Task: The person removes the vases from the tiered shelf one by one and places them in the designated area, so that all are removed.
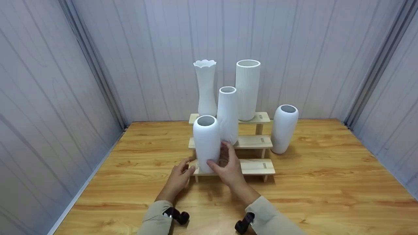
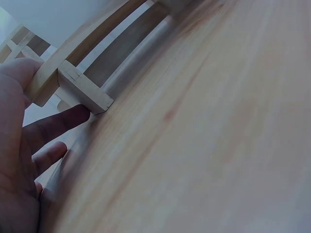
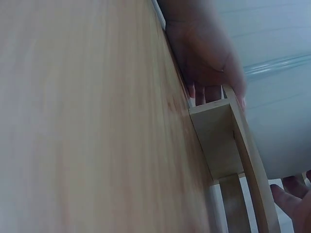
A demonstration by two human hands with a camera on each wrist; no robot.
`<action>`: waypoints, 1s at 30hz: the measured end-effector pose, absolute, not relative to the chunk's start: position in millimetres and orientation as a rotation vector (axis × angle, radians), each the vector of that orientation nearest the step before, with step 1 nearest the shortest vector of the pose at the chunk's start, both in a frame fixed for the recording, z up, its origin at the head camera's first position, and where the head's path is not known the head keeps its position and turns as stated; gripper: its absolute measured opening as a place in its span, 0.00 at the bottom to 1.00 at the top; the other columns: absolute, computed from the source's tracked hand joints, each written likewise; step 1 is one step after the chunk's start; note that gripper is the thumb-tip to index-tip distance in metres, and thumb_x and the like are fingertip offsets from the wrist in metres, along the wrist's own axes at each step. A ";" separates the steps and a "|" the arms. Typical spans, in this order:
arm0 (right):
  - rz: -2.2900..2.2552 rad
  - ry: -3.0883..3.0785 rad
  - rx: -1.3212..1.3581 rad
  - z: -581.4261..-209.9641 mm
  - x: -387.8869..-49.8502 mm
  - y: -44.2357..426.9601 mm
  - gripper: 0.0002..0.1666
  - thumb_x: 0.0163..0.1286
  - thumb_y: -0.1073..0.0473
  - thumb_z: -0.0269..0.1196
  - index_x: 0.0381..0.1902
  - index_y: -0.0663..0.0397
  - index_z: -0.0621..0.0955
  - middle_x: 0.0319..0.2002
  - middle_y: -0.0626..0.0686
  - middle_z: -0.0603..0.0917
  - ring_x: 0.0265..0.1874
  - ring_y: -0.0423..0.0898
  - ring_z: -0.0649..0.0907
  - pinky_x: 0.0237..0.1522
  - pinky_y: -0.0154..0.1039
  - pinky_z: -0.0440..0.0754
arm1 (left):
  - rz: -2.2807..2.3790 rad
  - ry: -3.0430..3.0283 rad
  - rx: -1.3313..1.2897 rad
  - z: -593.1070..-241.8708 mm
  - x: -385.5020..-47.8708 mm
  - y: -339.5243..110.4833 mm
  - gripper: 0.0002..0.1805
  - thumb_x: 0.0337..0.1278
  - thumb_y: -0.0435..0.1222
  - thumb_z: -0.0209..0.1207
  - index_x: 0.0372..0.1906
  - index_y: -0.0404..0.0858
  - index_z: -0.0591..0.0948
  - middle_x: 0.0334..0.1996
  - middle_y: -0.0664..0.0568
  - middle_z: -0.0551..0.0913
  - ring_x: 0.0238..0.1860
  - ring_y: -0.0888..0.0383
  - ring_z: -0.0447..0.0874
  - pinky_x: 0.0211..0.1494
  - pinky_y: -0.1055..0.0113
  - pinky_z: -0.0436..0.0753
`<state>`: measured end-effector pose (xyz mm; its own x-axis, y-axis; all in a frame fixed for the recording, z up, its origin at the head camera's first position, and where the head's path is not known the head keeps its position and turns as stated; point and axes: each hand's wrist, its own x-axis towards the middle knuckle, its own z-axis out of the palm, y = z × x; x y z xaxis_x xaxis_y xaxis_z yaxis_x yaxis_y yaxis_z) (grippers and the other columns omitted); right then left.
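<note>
Five white vases and one wooden rack of three tiers stood on a single table, with three panelled walls around it.

At the far left was the left wall. Next came the left sleeve, one of two, with a black wrist camera. The left hand held the left end of the rack at its lowest tier, the thumb over the board and the fingers lower, by one leg.

The scalloped vase stood at the left of the top tier, its rim wavy. In front of it, the short vase stood at the left of the bottom tier. The right hand grasped that one near its base, thumb across the front and fingers round the right side. Just right of it, on the middle tier, was the tapered vase; whether the two touched could not be told.

Below the right hand were the second wrist camera and the right sleeve. The straight vase stood right of centre on the top tier. The fifth, the outer vase, stood on the table just beside the rack. The right wall came last.
</note>
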<state>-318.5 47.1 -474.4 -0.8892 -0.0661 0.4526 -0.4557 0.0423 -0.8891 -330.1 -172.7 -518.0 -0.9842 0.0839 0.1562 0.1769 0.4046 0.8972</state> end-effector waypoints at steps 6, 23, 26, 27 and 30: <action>1.871 -2.065 0.522 -475.3 -320.9 41.7 0.48 0.58 0.53 0.78 0.70 0.48 0.64 0.63 0.59 0.76 0.60 0.54 0.78 0.60 0.53 0.77 | -1.643 -2.562 -0.239 -517.6 -331.3 -172.2 0.22 0.73 0.42 0.56 0.68 0.45 0.75 0.63 0.34 0.77 0.67 0.38 0.70 0.70 0.41 0.67; 1.795 -2.119 0.429 -476.1 -320.6 30.5 0.56 0.54 0.49 0.80 0.73 0.46 0.61 0.65 0.60 0.74 0.62 0.57 0.76 0.60 0.57 0.76 | -1.608 -2.586 -0.286 -518.9 -331.7 -174.0 0.22 0.74 0.45 0.55 0.68 0.46 0.74 0.68 0.36 0.72 0.69 0.34 0.67 0.70 0.41 0.67; 1.796 -2.149 0.406 -475.0 -321.7 30.1 0.57 0.53 0.47 0.80 0.74 0.44 0.60 0.66 0.59 0.73 0.63 0.56 0.76 0.61 0.57 0.75 | -1.583 -2.586 -0.294 -518.7 -331.7 -174.1 0.22 0.74 0.45 0.55 0.68 0.47 0.75 0.66 0.35 0.74 0.69 0.34 0.68 0.69 0.40 0.67; 1.800 -2.160 0.403 -474.7 -322.1 30.1 0.58 0.53 0.46 0.80 0.74 0.44 0.60 0.67 0.59 0.73 0.63 0.56 0.76 0.62 0.57 0.75 | -1.573 -2.585 -0.296 -518.3 -331.6 -174.0 0.22 0.74 0.45 0.55 0.68 0.47 0.75 0.65 0.35 0.75 0.68 0.35 0.69 0.69 0.40 0.67; 1.812 -2.197 0.389 -473.0 -322.3 30.0 0.59 0.53 0.46 0.80 0.76 0.43 0.58 0.68 0.59 0.71 0.65 0.56 0.74 0.64 0.58 0.73 | -1.546 -2.593 -0.288 -518.1 -330.9 -174.0 0.23 0.74 0.45 0.55 0.69 0.47 0.75 0.63 0.36 0.77 0.67 0.36 0.70 0.69 0.40 0.67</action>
